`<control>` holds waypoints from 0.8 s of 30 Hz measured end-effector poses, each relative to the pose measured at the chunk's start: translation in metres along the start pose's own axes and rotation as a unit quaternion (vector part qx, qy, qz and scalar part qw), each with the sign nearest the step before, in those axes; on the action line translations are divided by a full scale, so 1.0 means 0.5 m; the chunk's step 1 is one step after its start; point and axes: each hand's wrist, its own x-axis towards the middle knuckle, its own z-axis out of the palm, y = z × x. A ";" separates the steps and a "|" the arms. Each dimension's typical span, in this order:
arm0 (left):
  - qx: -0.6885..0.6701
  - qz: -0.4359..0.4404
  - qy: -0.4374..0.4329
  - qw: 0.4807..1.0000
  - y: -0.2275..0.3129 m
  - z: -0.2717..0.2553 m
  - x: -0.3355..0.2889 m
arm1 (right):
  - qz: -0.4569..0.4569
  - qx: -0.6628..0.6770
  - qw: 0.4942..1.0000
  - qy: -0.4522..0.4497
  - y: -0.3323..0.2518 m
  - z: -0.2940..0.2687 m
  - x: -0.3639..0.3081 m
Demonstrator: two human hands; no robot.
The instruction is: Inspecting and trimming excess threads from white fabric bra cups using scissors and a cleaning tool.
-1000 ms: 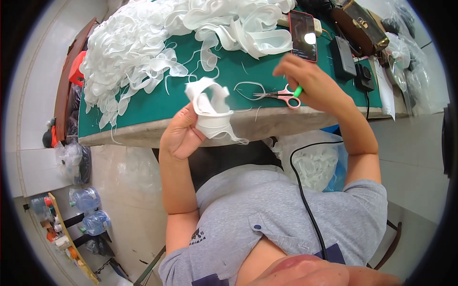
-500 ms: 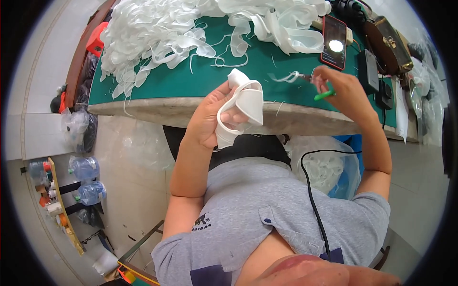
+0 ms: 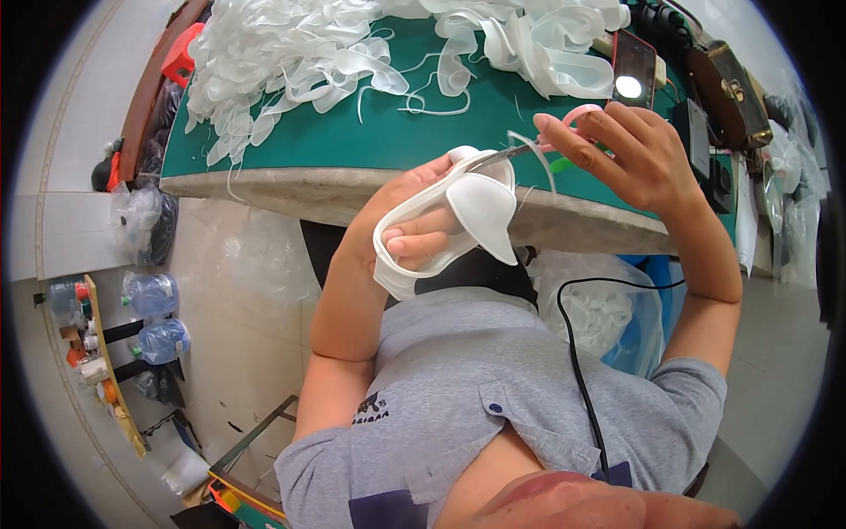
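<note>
Our left hand (image 3: 383, 203) is pinching a white piece (image 3: 480, 207), and our right hand (image 3: 634, 154) is holding scissors (image 3: 529, 144) by their pink handles. Going from left to right, we first see blue water jugs (image 3: 163, 339) down by the floor. Next comes a big, messy heap of white strips (image 3: 291, 70) on the green table (image 3: 308, 150).

Then we come to the white piece, held up in front of our tummy, by the near edge of the table. It is smooth and plain. It makes a long, bent loop with a thin rim, and we can see our left fingers through the hole. Its low left end looks like it has layers. On its right side, a wide, round flap gets thin and ends in a point, a bit like a leaf.

The scissor tips reach the top edge of the piece, but we cannot tell if they touch it. A skinny white strip (image 3: 544, 163) curls down across the blades. Farther right, past the scissors, a phone (image 3: 634, 62) with a red edge lies on the table.
</note>
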 end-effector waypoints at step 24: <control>0.023 -0.031 0.018 0.999 0.004 -0.004 -0.004 | -0.007 0.016 1.000 -0.013 -0.005 -0.014 0.005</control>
